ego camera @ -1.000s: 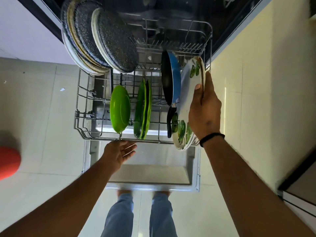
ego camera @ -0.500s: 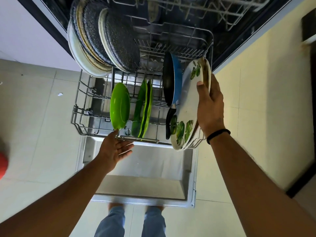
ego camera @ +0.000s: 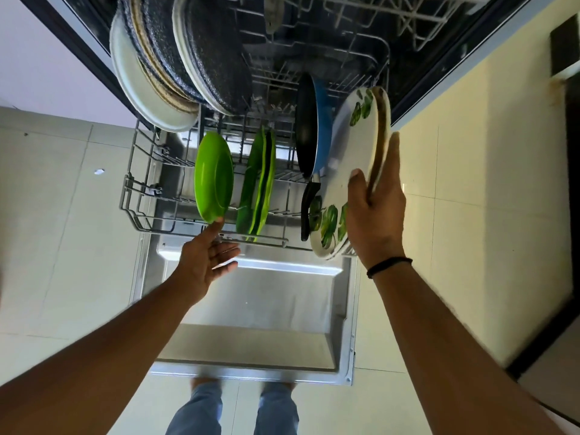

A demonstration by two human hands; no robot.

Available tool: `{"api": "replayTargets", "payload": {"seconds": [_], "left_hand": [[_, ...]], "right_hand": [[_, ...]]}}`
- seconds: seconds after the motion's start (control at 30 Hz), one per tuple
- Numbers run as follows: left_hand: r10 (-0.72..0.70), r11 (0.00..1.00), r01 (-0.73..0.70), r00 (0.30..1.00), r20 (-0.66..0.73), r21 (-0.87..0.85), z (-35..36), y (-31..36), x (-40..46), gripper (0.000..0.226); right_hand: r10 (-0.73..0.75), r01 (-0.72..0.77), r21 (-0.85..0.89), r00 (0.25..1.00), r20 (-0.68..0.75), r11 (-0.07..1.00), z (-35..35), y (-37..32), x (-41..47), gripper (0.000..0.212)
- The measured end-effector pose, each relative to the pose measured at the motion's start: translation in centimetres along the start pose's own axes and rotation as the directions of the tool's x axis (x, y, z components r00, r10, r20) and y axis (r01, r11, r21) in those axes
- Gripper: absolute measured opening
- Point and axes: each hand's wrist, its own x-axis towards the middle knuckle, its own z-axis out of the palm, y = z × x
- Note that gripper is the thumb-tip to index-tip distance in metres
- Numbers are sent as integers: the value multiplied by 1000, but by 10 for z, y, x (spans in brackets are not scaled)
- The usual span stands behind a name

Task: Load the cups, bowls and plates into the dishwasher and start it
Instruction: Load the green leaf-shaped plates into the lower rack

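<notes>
Head view shows my right hand (ego camera: 375,211) holding the leaf-patterned plates (ego camera: 351,171) upright at the lower rack's (ego camera: 135,196) right end, just beside the blue pan (ego camera: 314,139). My left hand (ego camera: 204,262) is spread wide, one fingertip touching the green plate (ego camera: 213,177). Risk: if the plates miss a slot they could knock the pan or slip off the rack's front.

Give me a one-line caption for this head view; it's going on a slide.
Right hand grips leaf-print plates at the lower rack; open left hand touches a green plate.
</notes>
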Motion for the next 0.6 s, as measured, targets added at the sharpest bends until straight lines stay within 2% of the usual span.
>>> {"api": "replayTargets", "payload": {"seconds": [0.07,0.23,0.6], "left_hand": [[21,1000,-21,1000,7,8,8,8,2,22],[65,998,-66,996,58,20,30,31,9,11],[125,990,-129,990,66,48,51,63,34,27]], "right_hand": [[-53,54,-49,998,22,997,6,-5,13,64],[-35,37,-81,999,32,996,11,-13,49,63],[-58,63,-148,998,40,987,21,-14,98,79]]}}
